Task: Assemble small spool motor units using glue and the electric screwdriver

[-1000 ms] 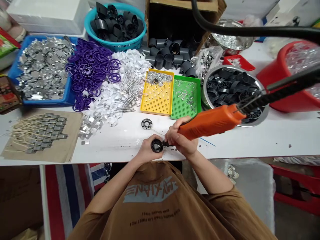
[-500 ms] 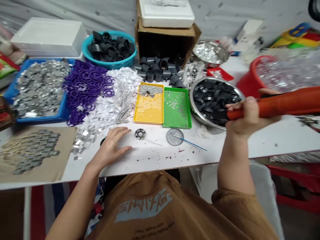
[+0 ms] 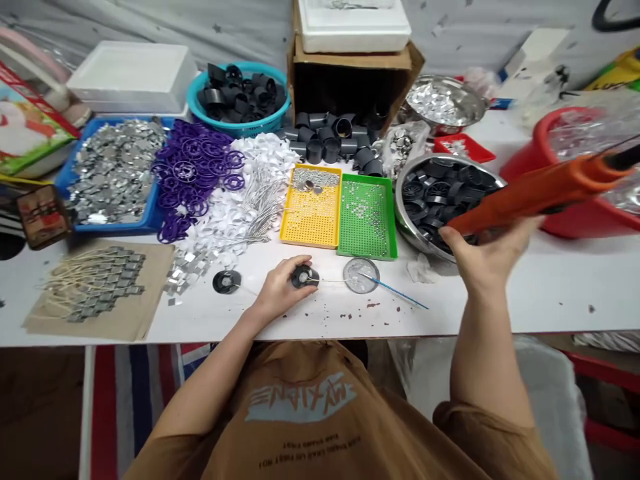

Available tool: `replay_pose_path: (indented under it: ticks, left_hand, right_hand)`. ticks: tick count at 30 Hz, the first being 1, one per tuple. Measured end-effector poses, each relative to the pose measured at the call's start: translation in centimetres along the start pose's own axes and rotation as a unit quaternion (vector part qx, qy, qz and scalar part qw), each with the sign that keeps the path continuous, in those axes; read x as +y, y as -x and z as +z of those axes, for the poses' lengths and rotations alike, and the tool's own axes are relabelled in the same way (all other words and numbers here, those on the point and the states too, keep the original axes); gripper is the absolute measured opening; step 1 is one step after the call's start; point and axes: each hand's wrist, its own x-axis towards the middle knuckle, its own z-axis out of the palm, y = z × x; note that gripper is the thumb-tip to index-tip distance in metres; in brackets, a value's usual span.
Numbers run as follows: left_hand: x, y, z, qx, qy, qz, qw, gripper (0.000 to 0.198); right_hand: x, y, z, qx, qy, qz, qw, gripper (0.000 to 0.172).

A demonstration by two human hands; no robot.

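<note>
Left hand (image 3: pixel 280 288): curled round a black cup (image 3: pixel 305 276) on the table (image 3: pixel 550 287), partly hidden by fingers. Right hand (image 3: pixel 484 263): gripped an orange tool (image 3: pixel 530 200) before the bowl (image 3: pixel 409 233); tip was hidden, rear cut off.

From where I stand, this looks like a small workshop for putting parts together by hand. The long white bench (image 3: pixel 540 287) is crowded with loose parts sorted by kind: silver squares (image 3: pixel 115 173) in a blue tray (image 3: pixel 117 226), a heap of purple rings (image 3: pixel 185 175), and black tubes (image 3: pixel 325 147) spilling before a carton (image 3: pixel 355 62). Tiny bits lie in a yellow tray (image 3: pixel 310 243) and a green tray (image 3: pixel 367 255). An orange tool (image 3: pixel 530 192) fills the worker's right hand (image 3: pixel 490 260), and dark crumbs (image 3: pixel 373 305) litter the bench edge. Behind hangs starred sheeting (image 3: pixel 240 40), a plain, makeshift backdrop.
</note>
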Motion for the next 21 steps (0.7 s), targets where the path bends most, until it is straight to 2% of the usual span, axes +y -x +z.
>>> replay_pose_path:
  ticks: [1, 2, 3, 4, 5, 6, 7, 8, 10, 13, 17, 21]
  left_hand:
    - [0.4, 0.2, 0.0, 0.002, 0.0, 0.005, 1.0, 0.053]
    - [0.7, 0.4, 0.0, 0.005, -0.011, 0.013, 1.0, 0.051]
    - [0.9, 0.6, 0.0, 0.008, -0.028, 0.023, 0.999, 0.05]
    - [1.1, 0.6, 0.0, 0.011, -0.046, 0.034, 0.998, 0.05]
    - [1.3, 0.7, 0.0, 0.014, -0.062, 0.044, 0.997, 0.05]
    - [1.4, 0.7, 0.0, 0.016, -0.074, 0.052, 0.996, 0.049]
    - [1.4, 0.7, 0.0, 0.019, -0.08, 0.055, 0.995, 0.049]
    - [1.5, 0.7, 0.0, 0.022, -0.082, 0.053, 0.995, 0.048]
    - [1.5, 0.9, -0.1, 0.024, -0.083, 0.041, 0.995, 0.046]
    - [1.3, 1.4, -0.3, 0.019, -0.084, 0.034, 0.996, 0.045]
    - [1.0, 2.1, -0.5, 0.02, -0.104, 0.053, 0.993, 0.048]
    - [0.8, 2.3, -0.4, 0.029, -0.118, 0.067, 0.99, 0.052]
  right_hand:
    - [-0.9, 0.8, -0.3, 0.034, 0.007, -0.035, 0.999, 0.097]
    - [-2.3, 1.7, -0.5, 0.074, 0.007, -0.069, 0.995, 0.091]
    - [-3.9, 2.9, -0.5, 0.099, 0.002, -0.091, 0.991, 0.071]
    - [-5.7, 4.3, -0.3, 0.035, -0.003, -0.096, 0.995, 0.047]
    - [-7.4, 5.6, 0.1, -0.09, -0.025, -0.109, 0.99, 0.031]
    - [-9.0, 6.9, 0.7, -0.233, -0.06, -0.119, 0.963, 0.024]
    - [-10.2, 8.1, 1.4, -0.324, -0.077, -0.126, 0.935, 0.02]
    - [-11.1, 9.1, 2.1, -0.391, -0.081, -0.129, 0.907, 0.015]
    - [-11.7, 10.3, 3.2, -0.47, -0.068, -0.127, 0.871, 0.013]
    - [-11.6, 10.4, 3.9, -0.523, -0.054, -0.112, 0.843, 0.018]
    - [-12.0, 9.0, 3.5, -0.537, -0.079, -0.086, 0.835, 0.023]
    - [-12.5, 8.6, 3.0, -0.561, -0.086, -0.061, 0.821, 0.014]
